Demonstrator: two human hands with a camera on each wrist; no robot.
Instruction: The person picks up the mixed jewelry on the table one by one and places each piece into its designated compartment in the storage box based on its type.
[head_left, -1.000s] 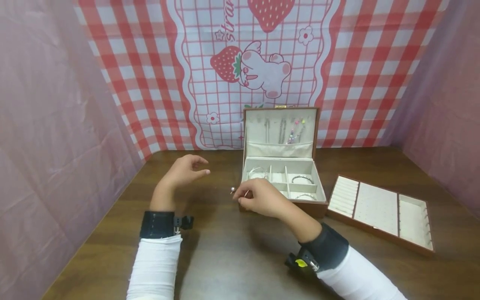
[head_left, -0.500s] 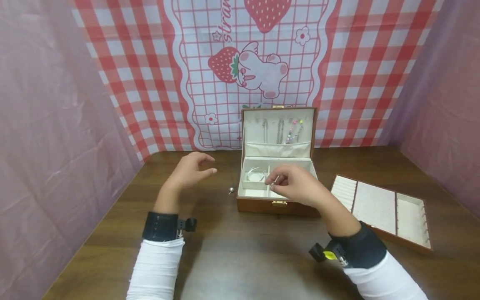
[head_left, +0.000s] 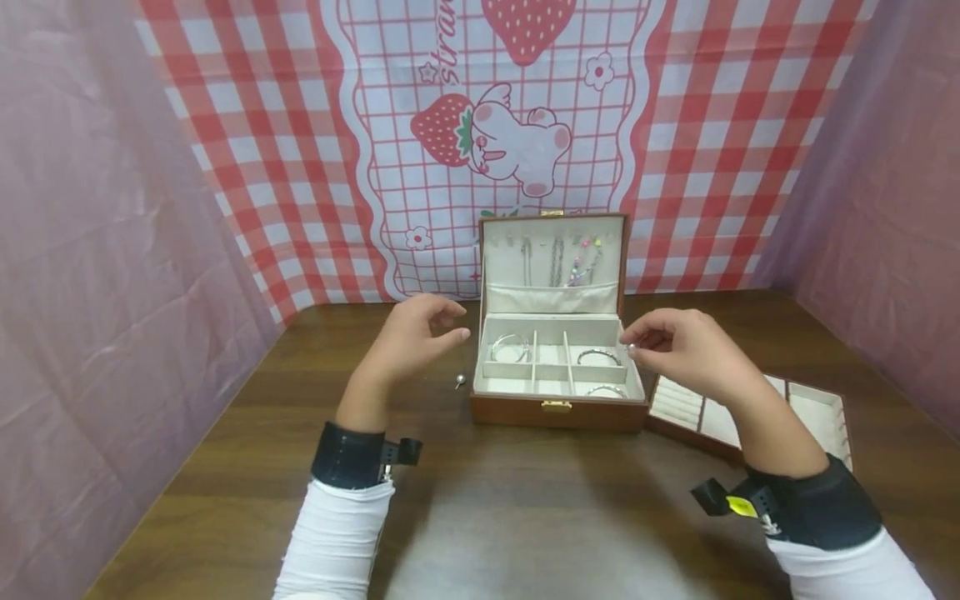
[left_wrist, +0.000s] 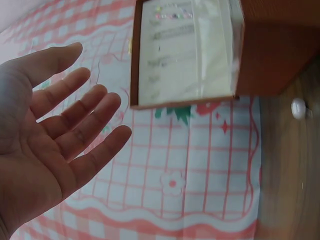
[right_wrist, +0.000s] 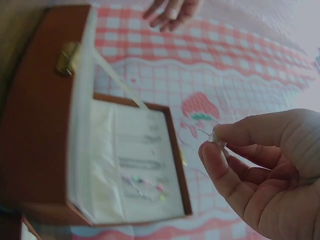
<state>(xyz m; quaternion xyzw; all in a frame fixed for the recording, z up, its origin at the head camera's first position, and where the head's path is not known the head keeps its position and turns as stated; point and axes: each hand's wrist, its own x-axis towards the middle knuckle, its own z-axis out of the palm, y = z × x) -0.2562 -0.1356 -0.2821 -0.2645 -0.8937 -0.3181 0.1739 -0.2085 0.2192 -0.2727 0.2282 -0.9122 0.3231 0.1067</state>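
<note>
My right hand (head_left: 693, 354) pinches a small stud earring (right_wrist: 216, 138) between thumb and index finger, its thin pin sticking out. That hand hovers just right of the brown jewelry box (head_left: 517, 413), over the near-left part of the lift-out tray (head_left: 821, 408). Left of the box, my left hand (head_left: 416, 337) is raised with nothing in it, fingers spread and loosely bent in the left wrist view. Below it on the table lies another earring with a pearl (head_left: 460, 380). Inside the box's compartments are several bracelets, including a silver one (head_left: 597, 364) at the back right.
The box lid (head_left: 551, 300) stands upright, with chain necklaces (head_left: 557, 265) and a colourful beaded necklace (head_left: 587, 260) hanging inside it. A gold clasp (head_left: 557, 407) sits on the box front. Behind the wooden table (head_left: 510, 508) hangs a red checked cloth (head_left: 697, 167).
My right hand has travelled from beside the pearl earring on the table, across the box, to its right side, pinching a stud earring. My left hand has drifted right and slightly up.
</note>
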